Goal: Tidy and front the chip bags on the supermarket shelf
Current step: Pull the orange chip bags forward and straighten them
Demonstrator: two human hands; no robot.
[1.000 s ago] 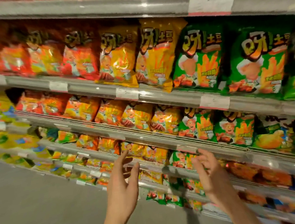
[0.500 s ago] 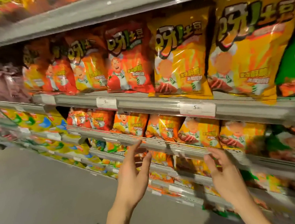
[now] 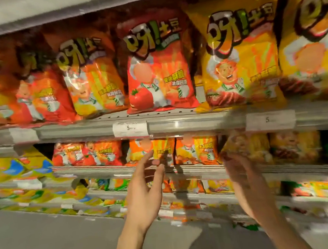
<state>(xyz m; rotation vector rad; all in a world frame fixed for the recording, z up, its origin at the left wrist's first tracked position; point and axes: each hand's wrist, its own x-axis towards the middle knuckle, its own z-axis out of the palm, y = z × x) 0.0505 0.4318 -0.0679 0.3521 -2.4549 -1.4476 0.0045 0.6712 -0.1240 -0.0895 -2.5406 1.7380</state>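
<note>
So I've stepped in closer since a second ago; my left hand (image 3: 146,190) and right hand (image 3: 245,182), both open and empty, now reach the small orange chip bags (image 3: 194,149) on the second shelf (image 3: 185,173), ready to front them.

Blurred by motion across nearly the whole view. Smeared beyond reading along the left edge: the red bags (image 3: 2,97) at the left end of the upper shelf (image 3: 189,119). Cut off by the right edge: the yellow bag (image 3: 317,41) at that shelf's right end, its top lost at the upper edge too. Too faint to read past the digit 5: both price tags (image 3: 130,128). Streaked at the fingertips: the right hand (image 3: 245,180), so contact with the small yellow bag (image 3: 245,147) on the shelf below cannot be told. Hidden behind the left hand (image 3: 146,190): part of the lower shelf rail (image 3: 195,171). Melted into coloured smears at the lower right corner: the bottom rows of bags (image 3: 320,190).
</note>
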